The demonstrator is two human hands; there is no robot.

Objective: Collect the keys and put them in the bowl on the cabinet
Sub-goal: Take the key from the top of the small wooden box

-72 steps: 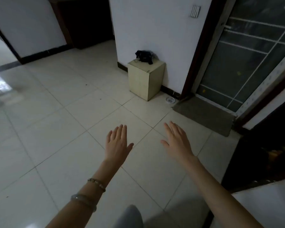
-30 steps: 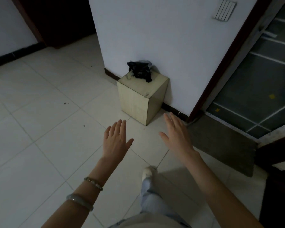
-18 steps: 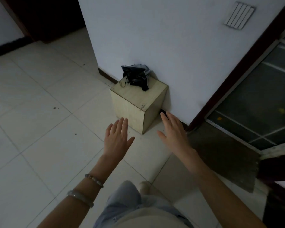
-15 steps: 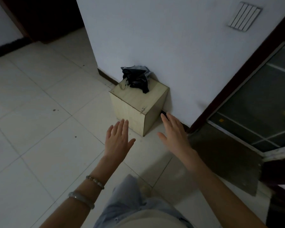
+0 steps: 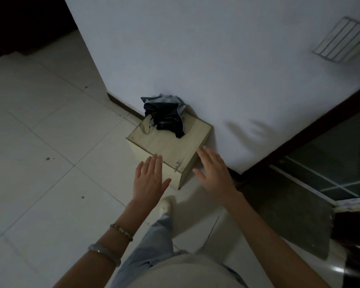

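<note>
Hovering flat above the cabinet point(image 5: 170, 142), left hand point(image 5: 149, 179) and right hand point(image 5: 215, 173) show each grip spread, holding nothing.

Pale beige cabinet point(image 5: 166, 146) with a faint wood-grain pattern on its top. Crumpled bag point(image 5: 164, 116), black with grey-blue folds. Wall point(image 5: 195, 48), plain white; skirting point(image 5: 123, 106), dark brown. Floor point(image 5: 40, 142), glossy off-white square tiles with thin grey grout lines and a few dark specks. Doormat point(image 5: 285, 213), dark grey. Door frame point(image 5: 299, 140), dark reddish brown. Trouser leg point(image 5: 154, 242), light blue denim; shoe point(image 5: 164, 205), white. Wrist bangle point(image 5: 104, 253), pale translucent grey-green; beaded bracelet point(image 5: 121, 231), mixed dull beads.
</note>
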